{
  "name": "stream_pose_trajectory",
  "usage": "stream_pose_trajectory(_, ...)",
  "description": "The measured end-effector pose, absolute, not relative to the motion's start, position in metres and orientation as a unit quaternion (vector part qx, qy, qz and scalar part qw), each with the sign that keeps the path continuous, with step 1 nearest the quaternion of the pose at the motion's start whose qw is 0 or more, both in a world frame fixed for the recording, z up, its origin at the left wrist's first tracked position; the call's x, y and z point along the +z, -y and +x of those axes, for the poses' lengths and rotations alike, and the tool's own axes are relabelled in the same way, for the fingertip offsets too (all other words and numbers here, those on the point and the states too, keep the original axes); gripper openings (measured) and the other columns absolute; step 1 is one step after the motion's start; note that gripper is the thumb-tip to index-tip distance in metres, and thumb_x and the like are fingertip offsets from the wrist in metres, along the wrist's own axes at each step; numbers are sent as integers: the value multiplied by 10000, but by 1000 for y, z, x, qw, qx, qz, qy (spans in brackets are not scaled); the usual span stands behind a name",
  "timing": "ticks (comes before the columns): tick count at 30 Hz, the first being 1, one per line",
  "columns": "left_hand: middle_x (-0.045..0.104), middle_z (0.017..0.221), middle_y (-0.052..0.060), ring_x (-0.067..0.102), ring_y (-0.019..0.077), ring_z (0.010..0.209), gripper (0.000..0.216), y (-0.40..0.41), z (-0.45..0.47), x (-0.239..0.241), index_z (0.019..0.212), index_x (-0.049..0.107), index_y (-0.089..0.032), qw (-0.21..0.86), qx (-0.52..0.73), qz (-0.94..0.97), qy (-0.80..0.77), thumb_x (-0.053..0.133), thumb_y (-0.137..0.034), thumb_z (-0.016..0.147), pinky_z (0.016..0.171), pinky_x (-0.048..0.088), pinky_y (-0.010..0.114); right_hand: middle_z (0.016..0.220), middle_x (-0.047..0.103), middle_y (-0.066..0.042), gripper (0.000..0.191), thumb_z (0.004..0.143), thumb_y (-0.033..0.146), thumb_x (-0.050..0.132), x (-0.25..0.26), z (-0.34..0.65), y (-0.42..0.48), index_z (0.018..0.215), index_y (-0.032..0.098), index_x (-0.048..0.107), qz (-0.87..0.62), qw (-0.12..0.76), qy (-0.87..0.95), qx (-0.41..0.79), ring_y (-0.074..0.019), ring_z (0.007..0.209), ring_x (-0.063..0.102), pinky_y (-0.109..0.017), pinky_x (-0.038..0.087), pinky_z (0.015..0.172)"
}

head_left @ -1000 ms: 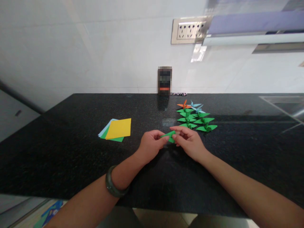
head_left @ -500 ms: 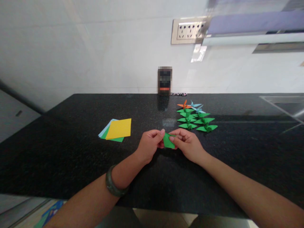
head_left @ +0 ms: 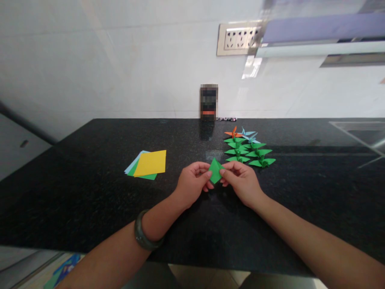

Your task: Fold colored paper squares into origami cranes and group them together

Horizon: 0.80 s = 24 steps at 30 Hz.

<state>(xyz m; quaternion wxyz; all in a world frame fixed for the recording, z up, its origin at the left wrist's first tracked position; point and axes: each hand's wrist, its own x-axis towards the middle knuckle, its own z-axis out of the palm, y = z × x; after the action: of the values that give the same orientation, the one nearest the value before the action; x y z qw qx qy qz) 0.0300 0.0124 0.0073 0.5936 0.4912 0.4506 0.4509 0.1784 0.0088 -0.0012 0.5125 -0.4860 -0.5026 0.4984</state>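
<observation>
- Currently pinched between both hands: folded green paper (head_left: 215, 171), held just above the black countertop (head_left: 90, 192), point upward.
- Left hand (head_left: 192, 182): thumb and fingertips closed on the left edge of the piece.
- Right hand (head_left: 240, 180): thumb and forefinger closed on the right edge.
- Changed over the last second: from a narrow, flattened strip to a broader, upright triangular flap; judged as a fold being opened or reshaped.
- Just beyond the right hand: finished paper cranes (head_left: 248, 150) in rows, mostly green.
- Well to the left: stack of coloured sheets (head_left: 148, 163), yellow uppermost.
- On the left wrist: dark bangle (head_left: 143, 237).
</observation>
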Motion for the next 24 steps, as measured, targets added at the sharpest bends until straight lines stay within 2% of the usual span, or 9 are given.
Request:
stream_pose_trajectory(3, 604, 560, -15, 548, 90, 430, 182, -12, 31, 8, 834, 599, -119, 598, 463, 466, -459, 624, -212, 680, 375, 374, 179, 479, 571, 30, 225, 619, 336, 698, 0, 178, -9, 696, 155, 589, -487, 517, 493, 502, -83, 422, 514, -205, 436, 426)
stream_pose_trajectory(6, 676, 706, 30, 627, 120, 607, 234, -11, 31, 6, 828, 613, -117, 621, 476, 448, -431, 689, -165, 612, 557, 479, 221, 507, 599, 18, 242, 581, 331, 730, 1, 177, -8, 652, 154, 580, -478, 523, 490, 508, -89, 440, 545, -208, 453, 447)
stream_pose_trajectory(9, 689, 762, 41, 635, 130, 686, 284, -11, 31, 2, 833, 609, -117, 613, 487, 464, -414, 723, -143, 574, 695, 491, 260, 535, 625, -1, 243, 586, 334, 734, 2, 176, -8, 621, 144, 587, -477, 518, 482, 520, -89, 458, 565, -207, 467, 471)
stream_pose_trajectory(16, 660, 692, 23, 610, 128, 588, 287, -9, 32, 4, 852, 597, -128, 517, 459, 554, -464, 707, -203, 598, 567, 479, 241, 487, 630, 8, 258, 598, 344, 738, 0, 177, -8, 634, 132, 593, -449, 501, 447, 590, -71, 426, 566, -166, 459, 458)
stream_pose_trajectory(24, 660, 676, 19, 620, 118, 548, 174, -10, 31, 9, 852, 588, -134, 550, 451, 509, -484, 574, -232, 710, 498, 468, 210, 496, 637, 11, 252, 621, 346, 725, -1, 179, -9, 667, 139, 588, -447, 512, 449, 580, -69, 429, 576, -159, 463, 462)
